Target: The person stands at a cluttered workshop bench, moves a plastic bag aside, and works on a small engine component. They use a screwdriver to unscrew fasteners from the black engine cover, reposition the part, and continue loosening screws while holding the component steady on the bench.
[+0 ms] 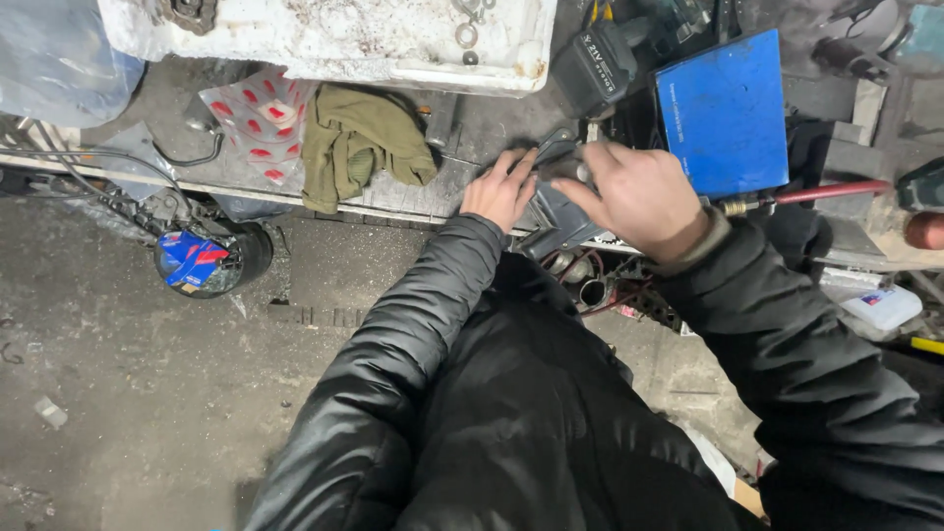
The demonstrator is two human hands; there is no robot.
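Note:
My left hand (499,190) rests at the edge of a dirty workbench (393,202), its fingers pressed against a grey metal part (553,211) that sticks out over the bench edge. My right hand (634,195) is closed over the top of the same part, gripping a small grey piece (562,165) at its upper end. Both arms wear black padded sleeves. What lies under my right palm is hidden.
An olive cloth (359,143) and a red-and-white plastic bag (258,123) lie left of my hands. A blue flat box (725,113) and a black power tool (602,61) lie to the right. A white foam block (334,37) sits behind. A black bucket (211,261) stands on the concrete floor.

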